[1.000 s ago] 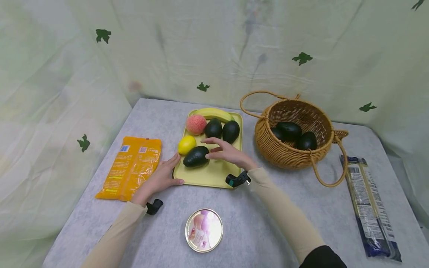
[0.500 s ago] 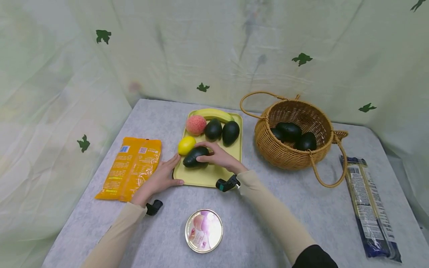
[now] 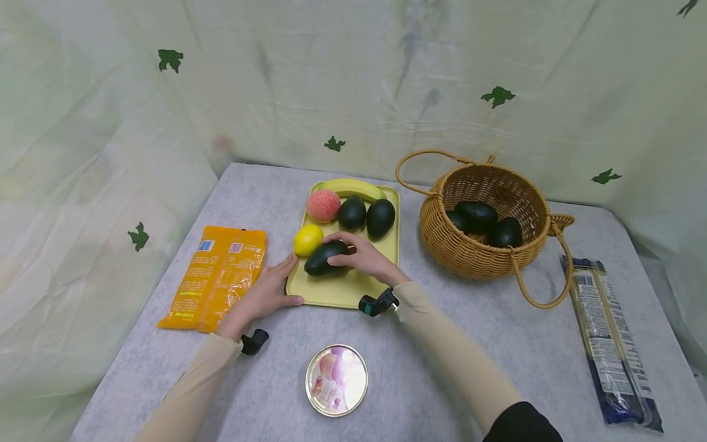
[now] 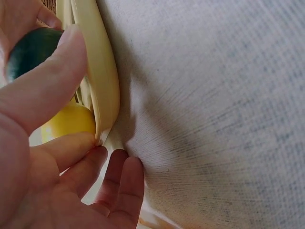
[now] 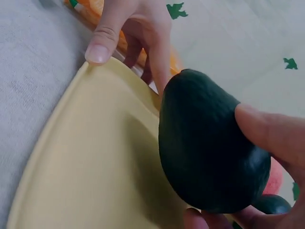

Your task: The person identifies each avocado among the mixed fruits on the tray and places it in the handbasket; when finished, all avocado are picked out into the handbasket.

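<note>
My right hand (image 3: 366, 258) grips a dark green avocado (image 3: 323, 258) between thumb and fingers, over the left part of the yellow tray (image 3: 309, 294). In the right wrist view, the avocado (image 5: 209, 148) casts a shadow on the tray beside it. At the tray's near left corner lies my left hand (image 3: 264, 296), thumb at the front edge and extended fingers along the left side. A lemon (image 3: 308, 240) touches or nearly touches the held avocado. Farther back on the tray are a pink round fruit (image 3: 323, 205), two more avocados (image 3: 380, 219) and a banana (image 3: 353, 187).
A wicker basket (image 3: 458, 258) with several avocados stands to the right, its handles folded outward. An orange packet (image 3: 218, 279) lies left of the tray. A round tin (image 3: 336, 380) sits in front, and a long blue packet (image 3: 613, 344) lies at far right.
My right hand has moved left and down onto the avocado and taken hold of it. The avocado has since shifted slightly to the right. My left hand has stayed at the tray corner.
</note>
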